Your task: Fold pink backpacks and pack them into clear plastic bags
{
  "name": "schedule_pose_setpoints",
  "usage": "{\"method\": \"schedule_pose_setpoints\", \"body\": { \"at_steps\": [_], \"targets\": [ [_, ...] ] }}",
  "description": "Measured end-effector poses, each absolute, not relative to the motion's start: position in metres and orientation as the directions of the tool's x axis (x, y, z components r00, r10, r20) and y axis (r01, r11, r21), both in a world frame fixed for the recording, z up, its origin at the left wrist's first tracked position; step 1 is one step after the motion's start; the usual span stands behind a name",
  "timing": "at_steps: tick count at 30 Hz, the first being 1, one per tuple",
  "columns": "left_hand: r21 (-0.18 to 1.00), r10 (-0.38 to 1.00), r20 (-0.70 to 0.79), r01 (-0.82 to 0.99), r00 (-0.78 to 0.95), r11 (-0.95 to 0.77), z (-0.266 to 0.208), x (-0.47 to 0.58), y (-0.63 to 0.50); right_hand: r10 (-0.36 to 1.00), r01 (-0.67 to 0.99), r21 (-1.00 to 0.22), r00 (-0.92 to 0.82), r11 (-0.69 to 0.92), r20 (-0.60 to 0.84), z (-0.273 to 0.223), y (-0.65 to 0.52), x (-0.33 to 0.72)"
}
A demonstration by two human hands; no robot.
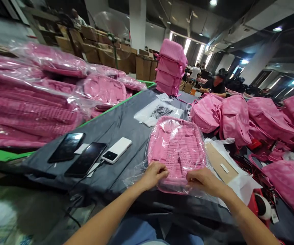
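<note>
A pink backpack (pixel 176 149) in a clear plastic bag lies flat at the near edge of the grey-covered table (pixel 121 122). My left hand (pixel 154 174) grips the plastic at the backpack's lower left, its fingers curled in. At the lower right, my right hand (pixel 203 180) is closed on the same plastic bag, fingertips partly hidden. Loose clear film spreads out past both hands. Just right of the backpack are a brown cardboard piece (pixel 222 163) and white sheets. Behind it lies a stack of flat plastic bags (pixel 157 111) with black print.
Two dark phones (pixel 87 159) and a white power bank (pixel 117 149) with a cable lie to the left. Bagged pink backpacks fill a green-edged bin (pixel 11 154). More pink backpacks (pixel 236 119) crowd the right side. A tall pink stack (pixel 171 68) stands behind; a person (pixel 216 85) sits farther back.
</note>
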State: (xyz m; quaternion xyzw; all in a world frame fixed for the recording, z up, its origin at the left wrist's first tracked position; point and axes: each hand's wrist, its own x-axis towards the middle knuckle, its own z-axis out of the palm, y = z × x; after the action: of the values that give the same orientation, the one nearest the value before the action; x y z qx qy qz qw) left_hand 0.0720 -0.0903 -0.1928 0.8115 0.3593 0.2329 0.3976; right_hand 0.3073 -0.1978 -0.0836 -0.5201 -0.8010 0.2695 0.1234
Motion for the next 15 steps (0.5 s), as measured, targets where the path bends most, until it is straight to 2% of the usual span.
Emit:
{"method": "schedule_pose_setpoints", "body": {
  "at_steps": [3,6,9,12,15],
  "targets": [
    [0.821,0.774,0.103,0.386,0.625,-0.421,-0.192,0.072,-0.091,0.885,0.889,-0.288,-0.42,0.356,-0.203,-0.089,-0.164,0.3],
    [0.822,0.772,0.104,0.383,0.627,-0.421,-0.191,0.072,-0.09,0.938,0.96,-0.11,-0.277,0.259,-0.208,-0.098,-0.147,0.302],
    [0.822,0.761,0.096,0.38,0.641,-0.425,-0.193,0.071,-0.088,0.985,0.994,-0.072,-0.096,0.087,-0.143,-0.1,-0.144,0.319],
    [0.821,0.745,0.095,0.371,0.66,-0.434,-0.196,0.07,-0.087,0.994,0.991,-0.071,0.11,-0.109,0.008,-0.1,-0.156,0.336],
    [0.818,0.741,0.114,0.361,0.662,-0.448,-0.2,0.07,-0.087,0.99,0.982,-0.171,0.093,-0.074,0.102,-0.105,-0.175,0.329]
  ]
}}
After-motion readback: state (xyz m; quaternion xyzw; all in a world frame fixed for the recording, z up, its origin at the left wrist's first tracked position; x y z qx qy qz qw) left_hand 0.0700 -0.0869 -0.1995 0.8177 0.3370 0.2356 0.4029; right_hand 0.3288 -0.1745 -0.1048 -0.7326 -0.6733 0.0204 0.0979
